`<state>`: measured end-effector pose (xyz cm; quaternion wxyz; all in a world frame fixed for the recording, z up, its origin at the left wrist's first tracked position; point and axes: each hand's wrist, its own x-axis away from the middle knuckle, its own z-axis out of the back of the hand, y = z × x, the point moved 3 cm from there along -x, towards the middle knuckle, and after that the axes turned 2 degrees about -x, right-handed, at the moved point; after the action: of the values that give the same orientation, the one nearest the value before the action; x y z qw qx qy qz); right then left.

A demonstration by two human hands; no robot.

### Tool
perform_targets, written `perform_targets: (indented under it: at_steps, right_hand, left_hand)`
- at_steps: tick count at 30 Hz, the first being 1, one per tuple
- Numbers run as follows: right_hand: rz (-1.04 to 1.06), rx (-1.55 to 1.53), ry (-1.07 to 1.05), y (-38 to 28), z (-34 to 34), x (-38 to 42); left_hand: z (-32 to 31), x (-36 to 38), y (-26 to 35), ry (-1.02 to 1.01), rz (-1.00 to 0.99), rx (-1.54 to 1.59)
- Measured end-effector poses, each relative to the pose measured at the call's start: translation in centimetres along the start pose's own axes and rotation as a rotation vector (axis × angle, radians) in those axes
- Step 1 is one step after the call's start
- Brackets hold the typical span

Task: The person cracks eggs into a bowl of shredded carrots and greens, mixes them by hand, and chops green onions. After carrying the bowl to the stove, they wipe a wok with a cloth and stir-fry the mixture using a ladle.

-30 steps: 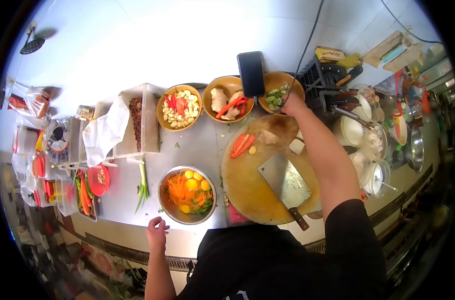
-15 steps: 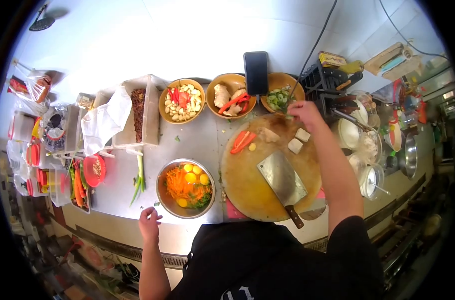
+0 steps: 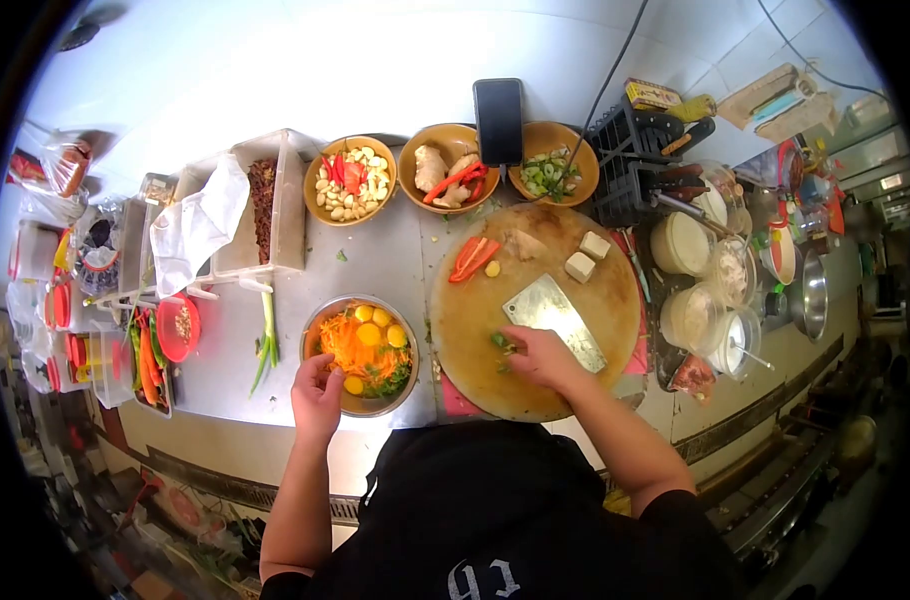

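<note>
My right hand is closed on a pinch of chopped green onion, low over the round cutting board. Beside it lies a cleaver, its handle hidden behind the hand and forearm. At the left rim of the steel bowl is my left hand. Its fingers are loosely bent and apart, with nothing visible in them. Inside that bowl are shredded carrot, several egg yolks and chopped greens. Red pepper pieces and two white cubes rest on the board.
Along the wall stand bowls of garlic and chili, ginger and green onion. A phone leans upright there. Left are a scallion and a red bowl; right are a knife rack and tubs.
My right hand has come from the green onion bowl down toward me over the board, carrying green onion. The left hand has moved up and right to the steel bowl's rim. The view has shifted slightly.
</note>
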<state>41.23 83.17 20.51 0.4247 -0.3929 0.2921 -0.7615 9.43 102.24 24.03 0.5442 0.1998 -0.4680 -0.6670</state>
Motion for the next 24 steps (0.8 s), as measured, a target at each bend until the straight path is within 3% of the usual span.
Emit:
perform_targets:
  at_steps: [4, 8, 10, 13, 15, 19, 24]
  right_hand:
    - [-0.043, -0.137, 0.132, 1.7, 4.5, -1.5]
    - [-0.112, -0.009, 0.519, 0.6, 12.8, -6.9]
    - [0.167, 0.196, 0.694, 3.0, 15.5, -11.8]
    - [0.134, 0.276, 0.648, 2.6, 17.3, -17.1]
    - [-0.079, 0.413, 0.402, 2.5, 17.1, -19.9]
    - [-0.157, 0.579, 0.363, 7.8, 16.5, -24.8]
    - [-0.123, 0.169, 0.519, 7.1, 18.6, -22.2]
  left_hand:
    - [0.2, 0.4, -0.6, 0.026, -0.003, 0.015]
    - [0.9, 1.3, -0.8, 0.060, 0.066, -0.028]
    - [1.3, 1.7, -1.2, 0.077, 0.079, -0.047]
    - [1.8, 2.7, -0.6, 0.108, 0.117, -0.101]
    - [2.0, 3.2, -0.2, 0.126, 0.141, -0.136]
    - [2.8, 4.6, -1.4, 0.188, 0.184, -0.130]
    - [3.0, 4.5, -1.5, 0.188, 0.186, -0.090]
